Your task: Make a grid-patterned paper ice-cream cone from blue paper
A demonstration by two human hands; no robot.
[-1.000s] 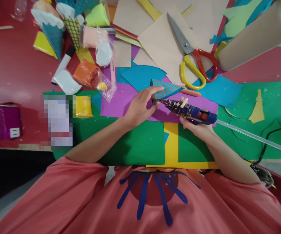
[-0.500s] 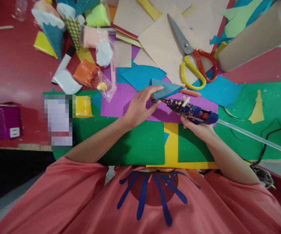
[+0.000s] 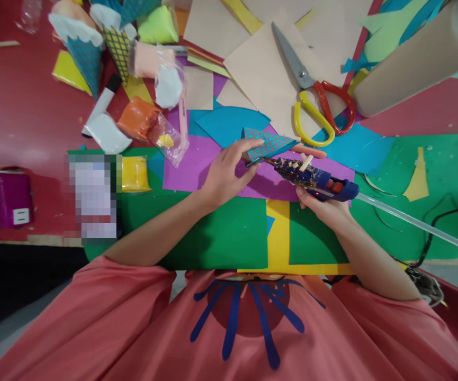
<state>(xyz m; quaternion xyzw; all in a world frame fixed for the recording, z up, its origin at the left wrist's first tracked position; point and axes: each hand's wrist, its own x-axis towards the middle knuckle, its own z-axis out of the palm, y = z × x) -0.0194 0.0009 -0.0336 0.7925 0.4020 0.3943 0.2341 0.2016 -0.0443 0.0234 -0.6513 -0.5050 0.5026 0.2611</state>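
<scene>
Between its thumb and fingers, my left hand (image 3: pixel 225 172) holds a small blue paper cone (image 3: pixel 270 144) with a reddish grid pattern, its point turned to the right. My right hand (image 3: pixel 326 209) is wrapped round a dark blue hot glue gun (image 3: pixel 312 179), whose body is crusted with bits and strands. The nozzle points left and meets the lower edge of the cone near its wide end. A long clear glue stick (image 3: pixel 419 225) sticks out of the gun's back. Purple foam sheet (image 3: pixel 197 164) lies beneath both hands.
Big scissors (image 3: pixel 306 84) with yellow and red handles lie beyond the cone. Finished-looking cones (image 3: pixel 81 55) and clay packets (image 3: pixel 139 119) crowd the back left. A cardboard tube (image 3: pixel 415 63) leans in at right. A blurred-out flat item (image 3: pixel 96 196) lies left; a cord (image 3: pixel 431 233) runs right.
The glue gun has shifted very slightly to the right, its nozzle still at the cone's edge. The cone has tilted a little in my left hand. Both grips stay the same.
</scene>
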